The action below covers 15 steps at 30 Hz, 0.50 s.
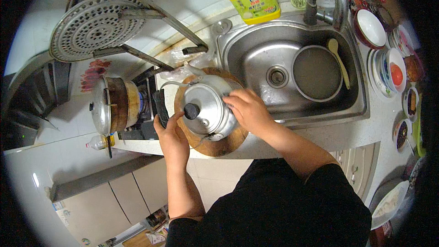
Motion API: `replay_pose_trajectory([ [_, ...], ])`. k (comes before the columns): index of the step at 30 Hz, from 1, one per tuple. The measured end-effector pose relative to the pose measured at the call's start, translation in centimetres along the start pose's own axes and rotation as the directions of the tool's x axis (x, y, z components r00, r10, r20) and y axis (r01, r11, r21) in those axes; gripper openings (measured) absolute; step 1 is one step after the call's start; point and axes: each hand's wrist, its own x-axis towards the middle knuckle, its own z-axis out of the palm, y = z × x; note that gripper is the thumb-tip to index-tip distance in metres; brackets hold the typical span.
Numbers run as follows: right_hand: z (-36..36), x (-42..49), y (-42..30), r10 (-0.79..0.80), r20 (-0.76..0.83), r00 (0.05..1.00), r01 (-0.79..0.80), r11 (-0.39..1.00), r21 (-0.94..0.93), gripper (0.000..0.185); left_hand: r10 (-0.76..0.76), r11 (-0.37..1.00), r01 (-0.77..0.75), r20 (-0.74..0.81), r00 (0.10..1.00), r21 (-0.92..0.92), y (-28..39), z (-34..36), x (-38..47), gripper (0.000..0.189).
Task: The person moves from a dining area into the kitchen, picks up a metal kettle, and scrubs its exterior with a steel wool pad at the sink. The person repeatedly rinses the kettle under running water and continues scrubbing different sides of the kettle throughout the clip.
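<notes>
A dull aluminium kettle (212,101) stands on a round wooden board (212,149) at the counter's edge, its spout toward the wall. My left hand (173,140) grips the black handle (160,106), which is folded down on the kettle's left. One left fingertip reaches the black knob (191,111) of the kettle's lid (207,101). With bent fingers, my right hand (248,109) presses on the kettle's right side. Something small and grey may be under those fingertips; it is too hidden to tell.
Right of the board is a steel sink (257,65) holding a round pan (317,73) and a pale spoon (337,61). A lidded pot (118,104) sits over a blue flame on the left. A metal rack (161,17) overhangs the counter. Stacked bowls (380,75) line the right.
</notes>
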Motion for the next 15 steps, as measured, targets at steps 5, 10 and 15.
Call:
replay_pose_trajectory([
  [5,1.3,5.2,2.0,0.060,0.039,0.997,-0.060,0.998,-0.010,0.019,-0.003,1.000,0.003,0.062,0.998,0.001,0.5,-0.1,0.5,0.035],
  [10,1.0,1.0,0.8,-0.065,-0.043,0.997,0.060,0.991,-0.118,0.028,-0.048,0.999,0.049,0.079,0.996,-0.016,0.4,-0.3,0.4,0.034],
  [15,-5.8,-2.5,6.0,0.252,0.066,0.965,-0.244,0.963,-0.116,0.023,0.007,0.997,-0.002,0.063,0.998,-0.072,-0.7,-0.1,0.4,0.034],
])
